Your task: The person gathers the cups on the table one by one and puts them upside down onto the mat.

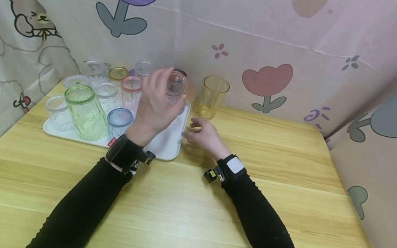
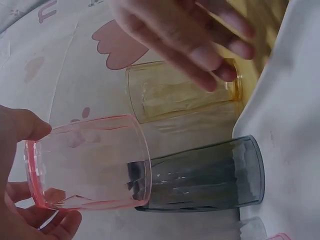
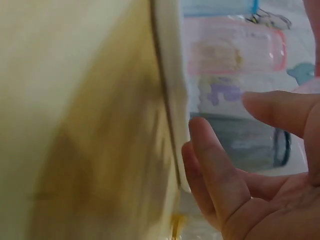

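Note:
A clear pink-rimmed glass [image 2: 95, 162] is raised over the white tray [image 1: 165, 149]. My left hand [image 1: 156, 102] grips it round its upper end, thumb on one side and fingers on the other. Behind it in the left wrist view, a dark grey glass [image 2: 210, 172] stands on the tray. My right hand [image 1: 206, 136] hovers by the tray's right edge, its fingers loosely bent with nothing in them. Just beyond that hand, a tall amber glass [image 1: 214, 95] stands on the wooden table beside the tray.
Several more glasses crowd the tray's left part, among them a large green one [image 1: 86, 114], a blue one [image 1: 119, 120] and another pink-rimmed one [image 1: 131, 86]. A printed curtain [image 1: 203, 21] hangs behind the table [image 1: 186, 222].

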